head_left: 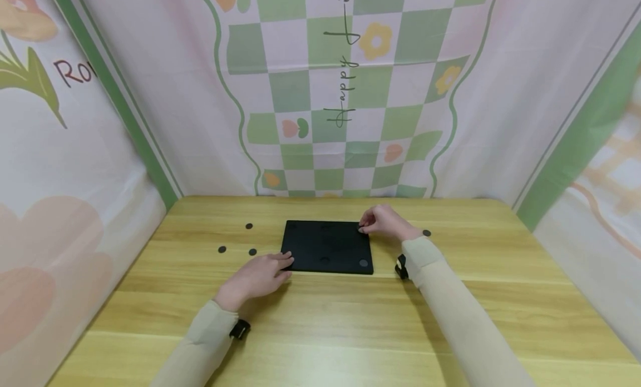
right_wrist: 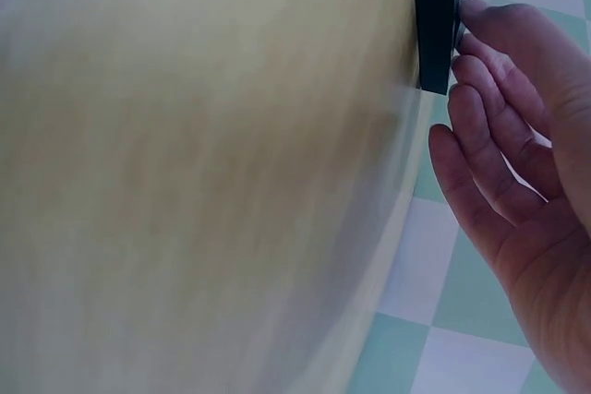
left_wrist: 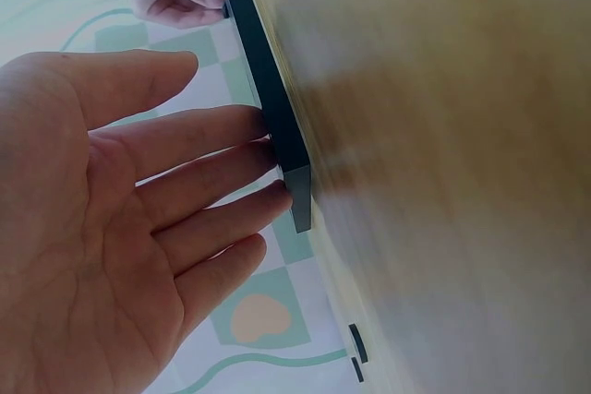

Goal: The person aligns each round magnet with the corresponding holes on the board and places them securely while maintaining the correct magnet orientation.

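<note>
While the left hand [head_left: 262, 274] rests on the near left corner of the flat, black rectangular board [head_left: 328, 245], close to the far edge of the yellowish wood-grain desk [head_left: 325, 331], the right hand [head_left: 384, 221] pinches a small, dark round disc [left_wrist: 226, 12] at the board's far right corner. Holding the disc by its rim, with light left-hand pressure against sliding, should work best. The left fingers reach out straight, thumb apart; the right forearm slants inward from the desk's near right.
</note>
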{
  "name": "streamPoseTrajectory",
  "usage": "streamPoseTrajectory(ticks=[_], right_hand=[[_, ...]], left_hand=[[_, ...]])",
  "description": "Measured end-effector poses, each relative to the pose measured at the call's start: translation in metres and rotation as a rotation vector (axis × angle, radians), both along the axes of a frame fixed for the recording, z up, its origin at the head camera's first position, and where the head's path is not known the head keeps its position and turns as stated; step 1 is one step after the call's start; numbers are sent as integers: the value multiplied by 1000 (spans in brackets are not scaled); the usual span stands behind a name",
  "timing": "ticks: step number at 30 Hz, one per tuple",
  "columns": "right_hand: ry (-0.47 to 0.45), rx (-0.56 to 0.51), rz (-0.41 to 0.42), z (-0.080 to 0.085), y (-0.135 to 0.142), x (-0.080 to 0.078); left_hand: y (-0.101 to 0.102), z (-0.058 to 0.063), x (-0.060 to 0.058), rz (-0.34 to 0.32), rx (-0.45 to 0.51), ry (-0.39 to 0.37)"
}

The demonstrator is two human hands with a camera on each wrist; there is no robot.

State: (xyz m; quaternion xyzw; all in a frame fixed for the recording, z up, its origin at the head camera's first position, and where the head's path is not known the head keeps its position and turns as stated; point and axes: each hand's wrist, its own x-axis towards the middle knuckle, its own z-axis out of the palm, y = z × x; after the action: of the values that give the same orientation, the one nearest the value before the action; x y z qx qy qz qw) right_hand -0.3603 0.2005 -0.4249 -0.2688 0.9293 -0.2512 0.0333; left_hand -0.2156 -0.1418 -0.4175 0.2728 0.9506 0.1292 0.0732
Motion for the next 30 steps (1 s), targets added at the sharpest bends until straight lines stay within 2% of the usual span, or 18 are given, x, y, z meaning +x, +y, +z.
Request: streamPoseTrajectory(ticks=[30], right_hand=[[16,-14,29,0,1,0]], left_hand=[[0,0,0,6,-13,8]])
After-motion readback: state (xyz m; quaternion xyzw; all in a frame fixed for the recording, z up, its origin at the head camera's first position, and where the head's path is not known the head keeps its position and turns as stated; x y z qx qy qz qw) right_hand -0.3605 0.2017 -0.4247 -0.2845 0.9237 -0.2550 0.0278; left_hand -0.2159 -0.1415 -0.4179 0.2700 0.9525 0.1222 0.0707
